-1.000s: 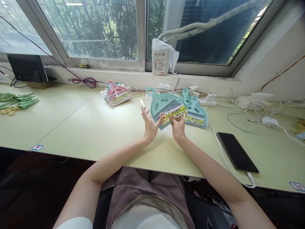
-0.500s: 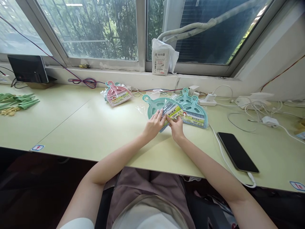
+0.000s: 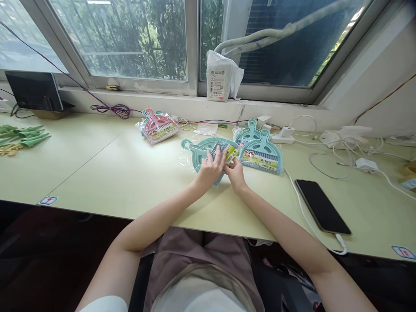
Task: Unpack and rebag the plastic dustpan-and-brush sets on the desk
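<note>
Both my hands are on a teal dustpan-and-brush set (image 3: 199, 154) in clear plastic, tilted with its handle toward the left. My left hand (image 3: 210, 169) lies over the brush part, its fingers across the wrapper. With thumb and fingers, my right hand (image 3: 235, 174) grips the edge near the yellow-green label. Just right of it, two more teal sets (image 3: 262, 151) lie overlapping on the table. A pink set (image 3: 159, 126), with a teal one partly hidden behind it, rests farther left near the wall.
A black phone (image 3: 322, 207) with a white cable lies at the right. Chargers and tangled cables (image 3: 351, 145) are behind it. Green pieces (image 3: 30, 136) and a tablet (image 3: 34, 92) are at far left; a wrapped box (image 3: 219, 80) stands on the sill.
The held set has moved left and slightly toward me, away from the two teal sets, with both hands on it. My left hand now covers more of its label.
</note>
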The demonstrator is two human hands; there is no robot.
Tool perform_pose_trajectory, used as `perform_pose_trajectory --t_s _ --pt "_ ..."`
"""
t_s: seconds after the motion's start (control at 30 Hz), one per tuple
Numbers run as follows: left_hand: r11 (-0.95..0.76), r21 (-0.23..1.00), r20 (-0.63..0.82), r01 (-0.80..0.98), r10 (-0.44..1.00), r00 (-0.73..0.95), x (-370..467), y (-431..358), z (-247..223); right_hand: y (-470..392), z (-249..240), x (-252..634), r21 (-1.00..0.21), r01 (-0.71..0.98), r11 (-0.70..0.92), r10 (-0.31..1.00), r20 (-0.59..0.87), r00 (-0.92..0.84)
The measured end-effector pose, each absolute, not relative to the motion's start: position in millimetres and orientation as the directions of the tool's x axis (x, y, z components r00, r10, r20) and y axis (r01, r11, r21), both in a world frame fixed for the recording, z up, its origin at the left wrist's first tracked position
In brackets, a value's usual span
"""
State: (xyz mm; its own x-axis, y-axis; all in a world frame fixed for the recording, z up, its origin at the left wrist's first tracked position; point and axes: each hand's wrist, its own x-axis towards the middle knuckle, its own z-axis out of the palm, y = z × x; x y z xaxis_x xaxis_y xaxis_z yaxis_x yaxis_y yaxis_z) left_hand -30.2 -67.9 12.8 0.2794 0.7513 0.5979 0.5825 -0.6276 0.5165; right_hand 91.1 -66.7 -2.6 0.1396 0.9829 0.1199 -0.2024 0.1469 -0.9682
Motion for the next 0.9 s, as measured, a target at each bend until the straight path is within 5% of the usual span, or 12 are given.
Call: perform_pose_trajectory --t_s 0.3,0.9 --pt "-0.581 0.408 0.566 0.704 0.766 0.305 -35.9 -67.5 20.1 -67.4 -0.9 86.9 -0.97 -0.218 0.11 0.994 0.102 0.049" --pt "-0.648 0.539 0.575 0.538 0.75 0.326 -24.7 -68.1 5.2 -51.0 -8.3 102.3 -0.947 -0.256 0.193 0.959 0.127 0.254"
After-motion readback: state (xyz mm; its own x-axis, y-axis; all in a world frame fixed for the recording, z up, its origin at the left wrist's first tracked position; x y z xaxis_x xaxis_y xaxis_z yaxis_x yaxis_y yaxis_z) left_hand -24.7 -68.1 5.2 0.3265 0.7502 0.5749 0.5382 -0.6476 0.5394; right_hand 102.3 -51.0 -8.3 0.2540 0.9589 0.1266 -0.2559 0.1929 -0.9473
